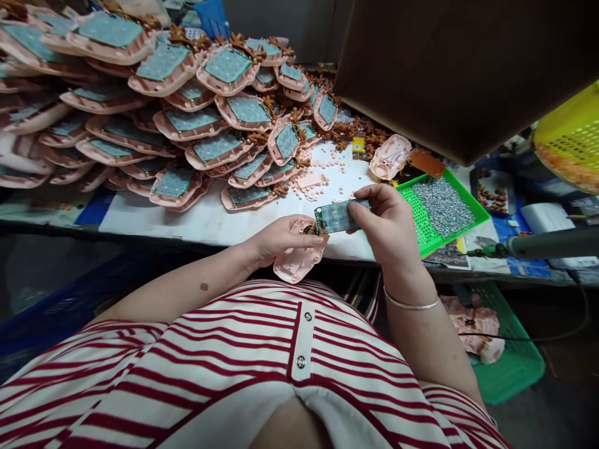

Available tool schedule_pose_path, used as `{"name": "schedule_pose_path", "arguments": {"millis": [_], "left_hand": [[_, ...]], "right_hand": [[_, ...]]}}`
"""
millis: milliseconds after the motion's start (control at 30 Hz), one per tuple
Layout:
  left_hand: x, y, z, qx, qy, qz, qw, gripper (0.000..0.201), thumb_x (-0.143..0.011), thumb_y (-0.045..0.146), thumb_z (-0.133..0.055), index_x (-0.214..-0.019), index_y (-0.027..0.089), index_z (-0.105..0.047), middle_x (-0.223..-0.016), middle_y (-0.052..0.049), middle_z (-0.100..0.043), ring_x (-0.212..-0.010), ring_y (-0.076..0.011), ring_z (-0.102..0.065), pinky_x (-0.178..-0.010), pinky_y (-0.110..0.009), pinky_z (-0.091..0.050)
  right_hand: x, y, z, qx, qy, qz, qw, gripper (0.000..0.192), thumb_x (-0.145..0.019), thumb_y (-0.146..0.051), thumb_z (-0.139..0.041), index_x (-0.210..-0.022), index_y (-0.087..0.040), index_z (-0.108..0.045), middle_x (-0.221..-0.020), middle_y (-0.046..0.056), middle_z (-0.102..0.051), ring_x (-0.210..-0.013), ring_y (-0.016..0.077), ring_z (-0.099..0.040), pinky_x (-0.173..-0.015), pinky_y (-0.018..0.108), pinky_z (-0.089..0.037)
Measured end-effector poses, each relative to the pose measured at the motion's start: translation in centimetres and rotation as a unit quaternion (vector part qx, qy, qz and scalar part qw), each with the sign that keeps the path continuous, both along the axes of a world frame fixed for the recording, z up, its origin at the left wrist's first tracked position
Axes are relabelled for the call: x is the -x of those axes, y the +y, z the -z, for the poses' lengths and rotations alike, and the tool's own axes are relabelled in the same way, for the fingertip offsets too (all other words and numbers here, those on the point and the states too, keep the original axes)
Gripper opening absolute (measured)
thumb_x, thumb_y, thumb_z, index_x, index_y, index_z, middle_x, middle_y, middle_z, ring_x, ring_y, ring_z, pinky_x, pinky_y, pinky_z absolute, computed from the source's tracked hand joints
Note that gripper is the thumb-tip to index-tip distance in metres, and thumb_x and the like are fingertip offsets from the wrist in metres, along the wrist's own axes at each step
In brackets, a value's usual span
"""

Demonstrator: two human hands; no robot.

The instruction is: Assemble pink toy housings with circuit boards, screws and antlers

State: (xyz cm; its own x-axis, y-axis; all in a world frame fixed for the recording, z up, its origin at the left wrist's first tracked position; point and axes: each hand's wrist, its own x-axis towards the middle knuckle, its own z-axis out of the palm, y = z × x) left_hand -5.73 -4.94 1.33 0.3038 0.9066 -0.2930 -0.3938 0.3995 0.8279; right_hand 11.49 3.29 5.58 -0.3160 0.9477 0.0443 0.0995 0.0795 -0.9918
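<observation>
My left hand (290, 240) is closed on a pink plastic shell (296, 265), its inner side with small posts facing up. Between thumb and fingers of my right hand (381, 218) is a green circuit board (336, 217), tilted just above the shell's far edge. Thin wires run between the board and the shell near my left thumb. Beyond my hands, small pink plastic parts (312, 182) lie scattered on the white work surface (206, 224).
Stacked pink shells with boards (224, 118) fill the left and back. To the right are a green tray of screws (440, 206), an electric screwdriver (538, 243) and a cardboard box (449, 68). Below the table edge sits a green basket (515, 368) holding pink shells.
</observation>
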Motion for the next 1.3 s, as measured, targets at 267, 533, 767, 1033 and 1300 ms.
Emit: {"name": "schedule_pose_path", "arguments": {"millis": [267,533,767,1033,1300], "left_hand": [[-0.1,0.1,0.4,0.003,0.022,0.007,1.0,0.027,-0.076,0.033,-0.076,-0.088,0.011,-0.066,-0.073,-0.006,-0.069,-0.06,-0.0141,-0.063,-0.059,-0.024,-0.048],[0.2,0.3,0.5,0.031,0.036,0.005,0.999,0.036,-0.073,0.042,-0.08,-0.088,0.012,-0.066,-0.074,-0.006,-0.071,-0.059,-0.0143,-0.063,-0.058,-0.024,-0.047],[0.5,0.3,0.9,0.003,0.068,0.012,0.998,0.031,-0.079,0.042,-0.074,-0.089,0.013,-0.065,-0.077,-0.005,-0.07,-0.062,-0.0143,-0.062,-0.058,-0.024,-0.046],[0.5,-0.3,1.5,-0.012,0.145,-0.033,0.989,0.04,-0.077,0.024,-0.07,-0.117,0.016,-0.064,-0.106,-0.005,-0.071,-0.096,-0.0188,-0.065,-0.085,-0.03,-0.05],[0.6,0.0,0.8,-0.019,0.156,-0.04,0.987,0.036,-0.072,0.025,-0.074,-0.105,0.015,-0.066,-0.096,-0.003,-0.071,-0.09,-0.0181,-0.065,-0.083,-0.029,-0.05]], "right_hand": [[-0.2,0.0,0.3,-0.007,-0.014,0.022,1.0,0.015,-0.069,-0.012,-0.067,-0.078,-0.021,-0.059,-0.071,-0.003,-0.058,-0.046,0.0072,-0.052,-0.034,0.021,-0.048],[-2.9,-0.6,0.4,0.083,0.022,-0.06,0.995,0.014,-0.075,-0.029,-0.079,-0.084,-0.02,-0.072,-0.073,-0.001,-0.066,-0.054,0.0079,-0.055,-0.041,0.02,-0.049],[-5.4,-1.0,-0.3,-0.03,-0.084,-0.214,0.973,0.046,-0.074,-0.033,-0.086,-0.117,-0.025,-0.07,-0.107,0.006,-0.073,-0.089,0.0166,-0.068,-0.081,0.03,-0.058],[-2.9,-0.9,0.9,-0.184,-0.111,-0.138,0.967,0.042,-0.079,-0.053,-0.077,-0.104,-0.02,-0.071,-0.08,0.002,-0.073,-0.067,0.0134,-0.065,-0.065,0.027,-0.054],[-1.6,-1.4,1.2,-0.329,-0.183,-0.084,0.923,0.04,-0.082,-0.06,-0.07,-0.094,-0.022,-0.073,-0.071,0.003,-0.07,-0.063,0.0149,-0.062,-0.066,0.029,-0.049]]}}
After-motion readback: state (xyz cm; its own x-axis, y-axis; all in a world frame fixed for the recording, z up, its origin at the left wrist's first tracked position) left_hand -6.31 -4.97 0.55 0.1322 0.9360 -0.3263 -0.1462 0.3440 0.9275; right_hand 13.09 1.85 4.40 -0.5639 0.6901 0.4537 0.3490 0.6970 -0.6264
